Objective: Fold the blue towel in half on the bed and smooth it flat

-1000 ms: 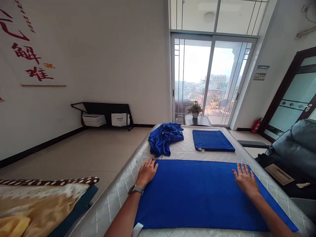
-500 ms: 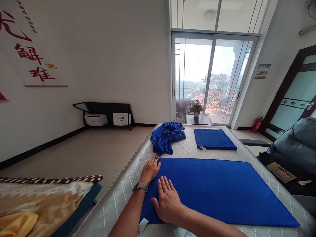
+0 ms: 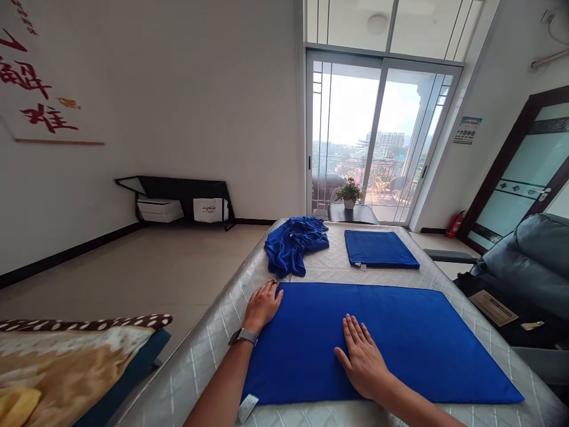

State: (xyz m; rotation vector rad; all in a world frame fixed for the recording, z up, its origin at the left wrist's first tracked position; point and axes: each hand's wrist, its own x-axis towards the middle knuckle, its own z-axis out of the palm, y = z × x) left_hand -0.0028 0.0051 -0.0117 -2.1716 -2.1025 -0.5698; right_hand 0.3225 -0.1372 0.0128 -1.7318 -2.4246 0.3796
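A blue cloth (image 3: 409,344) lies spread out flat on the pale quilted mattress (image 3: 213,350), a white label (image 3: 248,408) poking out at its near left corner. At the cloth's far left corner rests my left hand (image 3: 263,305), fingers extended over the edge, a watch on the wrist. My right hand (image 3: 365,363) lies palm down on the middle of the cloth with its fingers stretched out. Beyond it sit a crumpled blue cloth (image 3: 296,246) on the left and a neatly folded blue cloth (image 3: 381,249) on the right.
A potted plant (image 3: 349,193) stands on a chair past the mattress, before the glass sliding door (image 3: 347,118). To the left is a patterned blanket (image 3: 89,362). A dark armchair (image 3: 528,255) with a cardboard piece (image 3: 493,307) is at the right.
My right hand has slid rightward across the cloth, from its left part to the middle. The left hand stays at the far left corner. The view has shifted slightly.
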